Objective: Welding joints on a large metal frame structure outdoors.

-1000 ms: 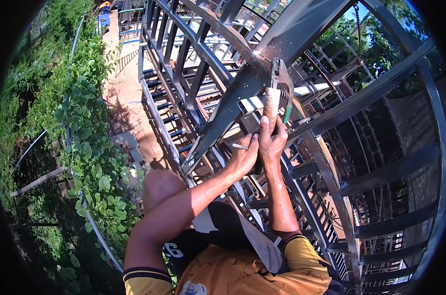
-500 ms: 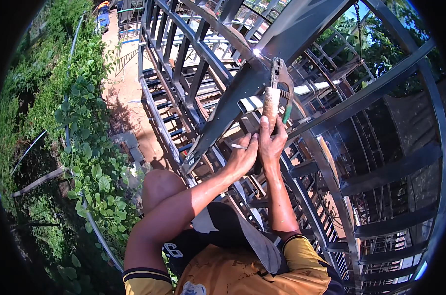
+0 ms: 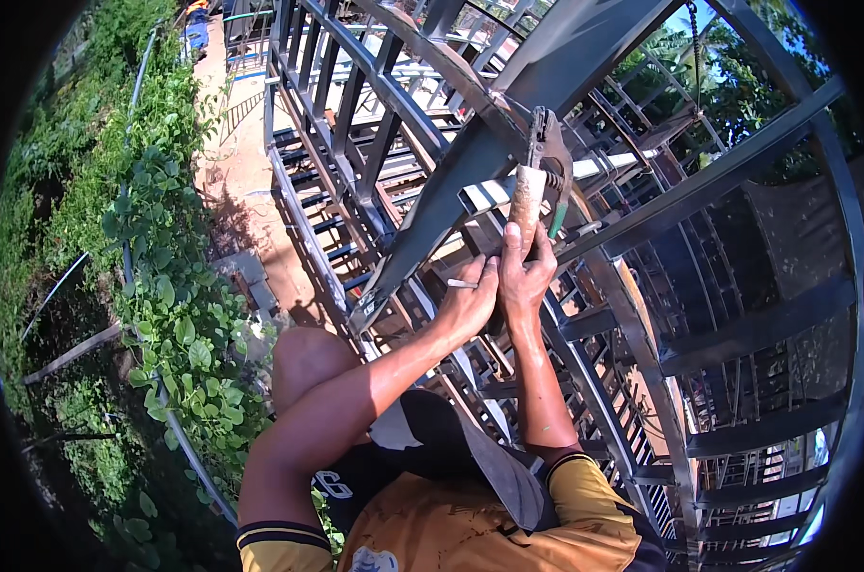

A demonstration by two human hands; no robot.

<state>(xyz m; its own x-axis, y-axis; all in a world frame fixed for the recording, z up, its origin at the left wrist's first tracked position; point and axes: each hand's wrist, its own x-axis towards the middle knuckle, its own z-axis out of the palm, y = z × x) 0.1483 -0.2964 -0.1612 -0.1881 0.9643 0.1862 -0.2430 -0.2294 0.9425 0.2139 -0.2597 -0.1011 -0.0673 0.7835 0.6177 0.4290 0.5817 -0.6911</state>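
My right hand [image 3: 524, 278] is wrapped round the worn, pale-brown handle of a welding electrode holder [image 3: 525, 205], its thumb lying along the handle. The holder points away from me, with its jaws beside a broad dark steel beam [image 3: 470, 164]; a spring and a green lever part show on its right. Pressed against my right hand, my left hand [image 3: 466, 310] is closed, and a short, thin, pale stick [image 3: 461, 284] pokes out between its fingers. Whether the left fingers also touch the holder's lower end is hidden. No rod in the jaws can be made out.
Steel framing surrounds the hands, with a curved ladder-like frame [image 3: 758, 354] at right and an open rectangular tube [image 3: 484, 197] close to the holder. A chain [image 3: 696, 43] hangs at upper right. Leafy vines [image 3: 179, 329] and a pipe railing [image 3: 192, 448] run down the left. Sandy ground [image 3: 244, 153] lies below.
The bright welding spark and glow on the beam, just beyond the holder's jaws, has gone out. Both hands keep their grip and have barely moved; the view has shifted slightly.
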